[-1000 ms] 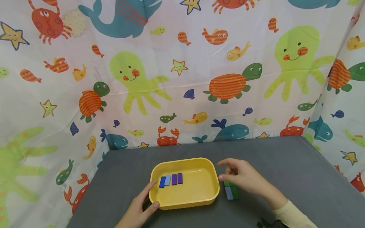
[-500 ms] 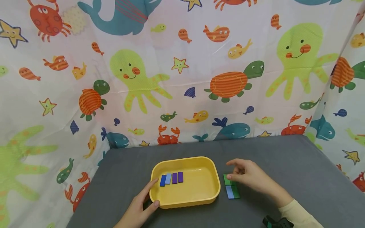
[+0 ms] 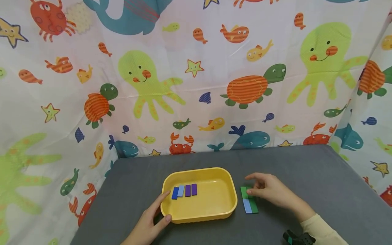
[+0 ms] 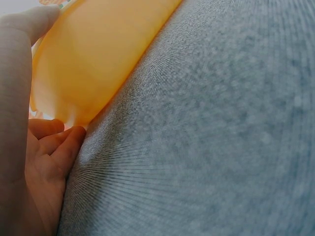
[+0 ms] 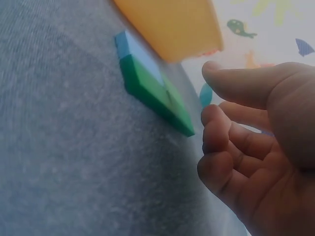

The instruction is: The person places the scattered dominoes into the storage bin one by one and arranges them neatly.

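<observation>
My left hand (image 3: 148, 221) holds the left end of a yellow tray (image 3: 211, 216), thumb and index finger at its rim. In the left wrist view more fingers (image 4: 69, 147) bend against the outer wall. Inside the tray lie a dark blue tile (image 3: 175, 193), a light blue tile (image 3: 181, 191) and two purple tiles (image 3: 194, 189), side by side. My right hand (image 3: 272, 192) hovers over the tiles right of the tray, fingers loosely bent, nothing between them. Those are green tiles (image 3: 253, 206) and a light blue tile (image 3: 247, 206), set edge to edge; the hand partly covers one green tile.
A grey cloth (image 3: 137, 180) covers the table. Behind it and along the sides hangs a white curtain (image 3: 171, 136) printed with sea animals. A black device (image 3: 298, 237) is near the right wrist, below the cream sleeve (image 3: 321, 231).
My right hand has moved right, away from the tray's rim, uncovering more of the green tiles. The left hand and the tray stay in place, and the head view has shifted slightly.
</observation>
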A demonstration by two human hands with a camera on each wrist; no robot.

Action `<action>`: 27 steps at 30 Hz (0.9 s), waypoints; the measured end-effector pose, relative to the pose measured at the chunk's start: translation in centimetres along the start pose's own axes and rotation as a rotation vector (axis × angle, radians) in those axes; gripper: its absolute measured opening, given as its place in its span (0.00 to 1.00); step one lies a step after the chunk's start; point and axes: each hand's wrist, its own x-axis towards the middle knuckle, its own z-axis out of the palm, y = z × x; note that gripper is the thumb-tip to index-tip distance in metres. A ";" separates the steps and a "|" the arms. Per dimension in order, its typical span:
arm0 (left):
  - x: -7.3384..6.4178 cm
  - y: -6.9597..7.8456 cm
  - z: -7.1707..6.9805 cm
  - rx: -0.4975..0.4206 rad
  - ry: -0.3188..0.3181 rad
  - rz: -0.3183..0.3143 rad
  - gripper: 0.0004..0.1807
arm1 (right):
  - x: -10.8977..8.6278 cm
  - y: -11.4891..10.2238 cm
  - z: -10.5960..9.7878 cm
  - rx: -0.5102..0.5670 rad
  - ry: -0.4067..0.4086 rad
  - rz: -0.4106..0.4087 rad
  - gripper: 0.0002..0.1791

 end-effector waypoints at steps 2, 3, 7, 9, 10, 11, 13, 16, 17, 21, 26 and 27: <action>0.0 -0.1 0.1 -0.009 0.000 0.002 0.36 | 0.0 0.4 0.1 -0.001 -0.005 0.006 0.27; 0.0 -0.2 0.1 -0.014 -0.002 0.003 0.36 | 0.0 0.5 0.2 -0.002 -0.009 0.008 0.27; 0.1 -0.4 0.2 -0.023 -0.003 -0.016 0.36 | -0.1 1.0 0.4 0.002 -0.026 0.013 0.28; 0.1 -0.3 0.3 -0.016 0.000 -0.028 0.37 | -0.1 1.2 0.4 0.005 -0.029 0.009 0.28; 0.1 -0.3 0.3 -0.010 0.003 -0.032 0.37 | -0.1 1.3 0.4 0.007 -0.031 0.004 0.28; 0.1 -0.2 0.3 -0.002 0.005 -0.038 0.37 | -0.1 1.3 0.4 0.010 -0.035 -0.001 0.28; 0.1 0.1 0.2 0.012 0.006 -0.044 0.38 | -0.1 1.4 0.3 0.012 -0.044 -0.011 0.29; 0.0 0.4 0.2 0.026 0.004 -0.043 0.37 | 0.0 1.5 0.3 0.017 -0.066 -0.016 0.29; 0.0 0.5 0.2 0.026 0.005 -0.044 0.37 | 0.0 1.4 0.3 0.015 -0.070 -0.010 0.29; 0.0 0.7 0.2 0.028 0.015 -0.046 0.37 | 0.0 1.4 0.3 0.006 -0.069 -0.001 0.28; -0.1 0.7 0.3 0.047 0.009 -0.073 0.39 | 0.0 1.5 0.4 -0.001 -0.051 0.008 0.26; -0.1 0.7 0.3 0.050 0.008 -0.079 0.39 | 0.0 1.5 0.4 0.001 -0.048 0.009 0.26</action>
